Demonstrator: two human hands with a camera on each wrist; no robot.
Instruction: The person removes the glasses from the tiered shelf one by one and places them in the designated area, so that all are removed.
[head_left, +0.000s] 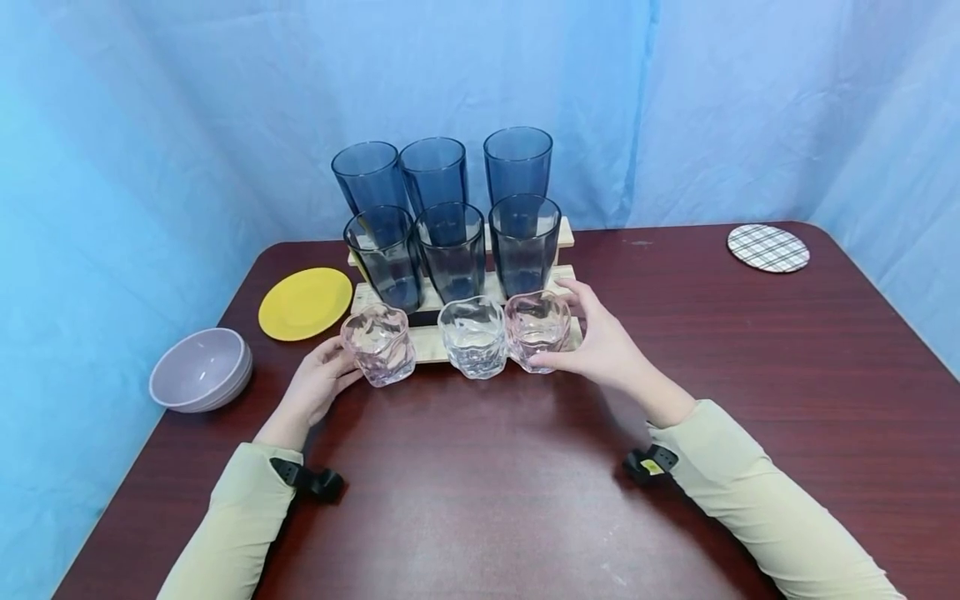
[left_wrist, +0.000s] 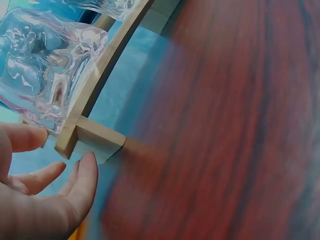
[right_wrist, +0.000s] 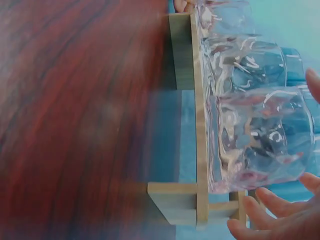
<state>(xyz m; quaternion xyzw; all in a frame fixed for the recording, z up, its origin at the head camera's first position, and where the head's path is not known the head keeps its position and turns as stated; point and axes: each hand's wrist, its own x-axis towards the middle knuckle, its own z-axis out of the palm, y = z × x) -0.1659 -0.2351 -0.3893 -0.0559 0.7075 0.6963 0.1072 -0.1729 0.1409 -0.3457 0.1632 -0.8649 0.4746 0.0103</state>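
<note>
Near edge: both forearms in pale green sleeves rest over the dark wood table (head_left: pixel 480 500), a black wrist strap on each.

Left hand (head_left: pixel 318 387): fingers loose and apart, tips against the left pink glass (head_left: pixel 379 343), not wrapped round it. In the left wrist view the fingers (left_wrist: pixel 75 185) sit just beside the rack's corner foot, the glass above them.

Right hand (head_left: pixel 600 346): thumb and fingers curled round the right pink glass (head_left: pixel 537 330), which stands on the front step of the wooden rack (head_left: pixel 427 342). The clear glass (head_left: pixel 472 336) sits between the two pink ones, touching or nearly touching the right one.

Risks, as I judge them:
- Glasses are packed tight; tilting the right one sideways could knock the clear one off the narrow step.
- Wavy glass walls could slip in a light grip.
- Lifting back rather than forward could hit the dark blue tumblers (head_left: pixel 450 250) right behind.
- Left fingertips could nudge the left glass over the front edge.

Further off: yellow plate (head_left: pixel 305 302), grey bowl (head_left: pixel 201 369), plaid coaster (head_left: pixel 768 247), blue curtain behind.
</note>
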